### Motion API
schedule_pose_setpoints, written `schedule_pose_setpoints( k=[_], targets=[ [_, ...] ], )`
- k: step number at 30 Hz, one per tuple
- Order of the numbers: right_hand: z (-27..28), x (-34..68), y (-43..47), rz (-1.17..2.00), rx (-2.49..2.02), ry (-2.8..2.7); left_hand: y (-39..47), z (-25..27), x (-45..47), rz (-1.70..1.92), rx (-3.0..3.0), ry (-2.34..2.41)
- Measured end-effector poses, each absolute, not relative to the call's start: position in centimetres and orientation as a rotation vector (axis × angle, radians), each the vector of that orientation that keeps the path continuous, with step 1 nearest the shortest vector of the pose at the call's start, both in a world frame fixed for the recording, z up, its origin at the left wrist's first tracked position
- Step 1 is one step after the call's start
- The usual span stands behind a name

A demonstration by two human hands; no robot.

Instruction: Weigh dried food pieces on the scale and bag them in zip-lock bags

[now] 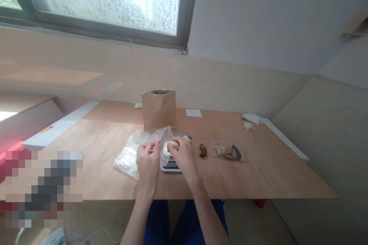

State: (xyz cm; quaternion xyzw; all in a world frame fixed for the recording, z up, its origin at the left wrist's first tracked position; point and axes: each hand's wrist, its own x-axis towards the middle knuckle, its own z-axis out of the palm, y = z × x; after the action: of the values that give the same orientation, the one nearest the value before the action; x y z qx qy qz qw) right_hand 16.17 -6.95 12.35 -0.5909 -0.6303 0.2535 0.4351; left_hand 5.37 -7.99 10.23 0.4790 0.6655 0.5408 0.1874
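Note:
My left hand [148, 162] is closed on the edge of a clear zip bag [163, 136], its mouth turned toward my other hand. My right hand [184, 159] pinches a pale, dried-looking piece [173, 145] at the bag's opening. Beneath both hands lies a kitchen scale [171, 165], mostly hidden by the bag and fingers. Another pale piece with a dark edge [187, 140] shows just behind my right hand. To the right, a dark brown curled piece [202, 150] lies on the table.
Flat clear plastic bags [126, 160] lie to the left. Behind the scale stands an open brown paper pouch [159, 111]. A filled zip bag [228, 151] of dried pieces rests at the right. White paper [193, 113] and crumpled tissue [248, 125] are farther back on the wooden table [270, 172].

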Motion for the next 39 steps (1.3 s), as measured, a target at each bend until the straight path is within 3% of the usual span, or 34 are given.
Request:
schedule_pose_setpoints(
  k=[8, 14, 18, 22, 29, 34, 39],
  targets=[
    [12.8, 15.4, -7.5, 0.898, -1.149, -1.844, -8.1, 10.2, 5.9, 1.444, 1.239, 1.78],
    [12.2, 16.9, -6.2, 0.552, -1.292, -1.712, -8.2, 10.2, 5.1, 1.385, 1.19, 1.828],
    [9.0, 19.5, -4.1, 0.218, -1.501, -1.721, -8.2, 10.2, 4.6, 1.398, 1.162, 1.827],
    [5.8, 21.3, -2.9, 0.115, -1.648, -1.852, -8.4, 10.4, 4.5, 1.379, 1.146, 1.837],
    [5.7, 21.5, -2.8, 0.277, -1.572, -1.666, -8.5, 10.5, 4.7, 1.393, 1.192, 1.818],
    [10.1, 19.6, -4.5, 0.588, -1.34, -1.325, -8.5, 10.8, 4.8, 1.369, 1.207, 1.886],
    [14.1, 16.8, -6.7, 0.764, -1.2, -1.384, -8.5, 10.7, 5.1, 1.4, 1.229, 1.869]
  ],
)
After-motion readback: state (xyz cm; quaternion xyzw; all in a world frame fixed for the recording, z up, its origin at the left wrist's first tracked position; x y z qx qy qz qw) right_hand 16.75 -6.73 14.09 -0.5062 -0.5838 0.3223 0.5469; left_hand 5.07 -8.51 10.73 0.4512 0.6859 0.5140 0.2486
